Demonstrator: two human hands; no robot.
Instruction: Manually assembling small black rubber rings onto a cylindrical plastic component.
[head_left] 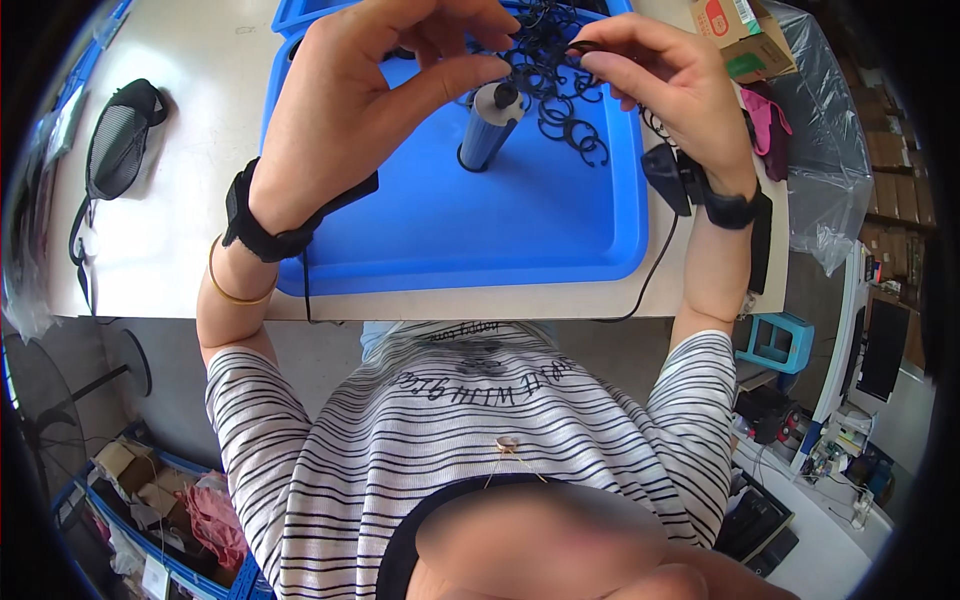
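Observation:
A cylinder with a blue body, pale upper part and black tip stands slightly tilted in a blue plastic tray. My left hand is beside its top, thumb and fingers apart, with nothing seen between them. To the right, my right hand pinches a black ring between thumb and forefinger; the fingers partly cover it. Loose black open rings lie heaped in the tray between my hands and behind the cylinder. Each of my wrists wears a black strap with a small device.
A black mesh item with a strap lies on the table at left. Past the tray's right side are a cardboard box, a pink cloth and clear plastic sheeting. Cables run from my wrists over the table's front edge.

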